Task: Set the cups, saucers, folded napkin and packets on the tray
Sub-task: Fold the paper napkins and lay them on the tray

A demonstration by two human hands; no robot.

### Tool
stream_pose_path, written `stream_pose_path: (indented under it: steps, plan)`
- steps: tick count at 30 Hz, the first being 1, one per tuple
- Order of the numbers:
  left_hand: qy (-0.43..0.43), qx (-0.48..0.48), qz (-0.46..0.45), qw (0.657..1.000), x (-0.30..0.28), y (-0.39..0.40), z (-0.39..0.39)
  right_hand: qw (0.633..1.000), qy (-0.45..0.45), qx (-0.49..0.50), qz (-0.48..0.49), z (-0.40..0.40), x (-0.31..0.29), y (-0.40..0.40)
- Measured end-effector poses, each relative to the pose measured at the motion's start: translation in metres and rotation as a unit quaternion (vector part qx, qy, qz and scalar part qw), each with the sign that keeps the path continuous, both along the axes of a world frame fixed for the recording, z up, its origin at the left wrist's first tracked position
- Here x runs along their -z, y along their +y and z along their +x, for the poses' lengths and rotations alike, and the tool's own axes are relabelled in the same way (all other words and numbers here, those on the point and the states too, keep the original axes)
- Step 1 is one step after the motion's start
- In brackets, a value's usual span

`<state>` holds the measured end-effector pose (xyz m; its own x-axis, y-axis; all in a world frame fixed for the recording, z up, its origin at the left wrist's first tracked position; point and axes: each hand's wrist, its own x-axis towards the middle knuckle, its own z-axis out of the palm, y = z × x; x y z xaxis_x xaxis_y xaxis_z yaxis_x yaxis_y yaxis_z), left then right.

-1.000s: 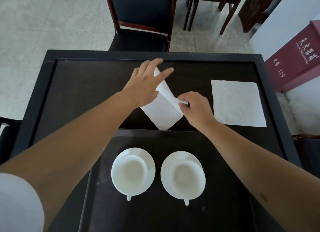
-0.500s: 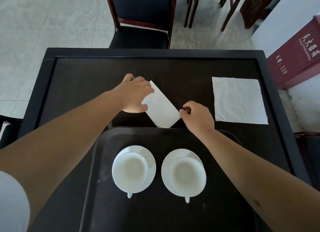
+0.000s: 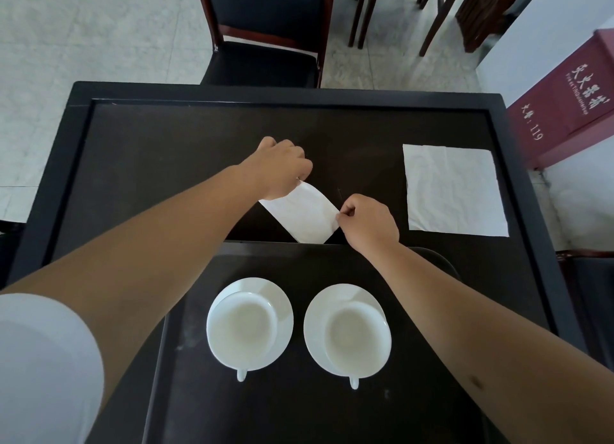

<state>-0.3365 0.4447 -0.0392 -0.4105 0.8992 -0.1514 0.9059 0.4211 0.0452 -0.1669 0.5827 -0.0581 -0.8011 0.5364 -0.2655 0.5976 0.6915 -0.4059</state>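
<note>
A folded white napkin (image 3: pixel 304 216) lies at a slant on the dark table, just beyond the black tray (image 3: pixel 289 410). My left hand (image 3: pixel 277 168) pinches its far left corner and my right hand (image 3: pixel 368 224) pinches its right corner. On the tray stand two white cups on white saucers: the left cup (image 3: pixel 242 324) and the right cup (image 3: pixel 354 335), handles pointing toward me. A second napkin (image 3: pixel 453 189) lies flat and unfolded at the right of the table. No packets show.
The black table (image 3: pixel 149 151) has a raised rim. A dark chair (image 3: pixel 265 45) stands at its far side, with more chair legs behind it. A dark red cabinet (image 3: pixel 571 95) with white lettering stands at the right.
My left hand came down from an open spread to a pinch on the napkin. The raised flap has been pressed flat, leaving the napkin narrower. My right hand kept its corner.
</note>
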Motion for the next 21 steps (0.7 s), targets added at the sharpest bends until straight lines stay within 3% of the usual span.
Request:
stream_pose_path:
  steps: [4,7,11,17,21]
  plan:
    - [-0.061,-0.04,-0.008,0.997,-0.008,-0.006,0.0,0.999,-0.001,0.004,-0.035,-0.004,-0.004,0.001]
    - [-0.075,-0.041,0.021,0.996,-0.021,-0.01,0.005,0.998,-0.022,-0.046,-0.042,-0.008,-0.014,0.0]
    - [-0.101,-0.039,0.046,0.993,-0.047,-0.019,0.014,0.992,0.022,-0.087,-0.088,-0.004,-0.034,-0.002]
    - [-0.181,-0.097,0.068,0.976,-0.089,-0.046,0.031,0.979,0.08,-0.06,-0.176,0.022,-0.082,0.005]
    - [-0.262,-0.161,0.115,0.944,-0.121,-0.069,0.058,0.971,0.121,-0.01,-0.205,0.048,-0.119,0.004]
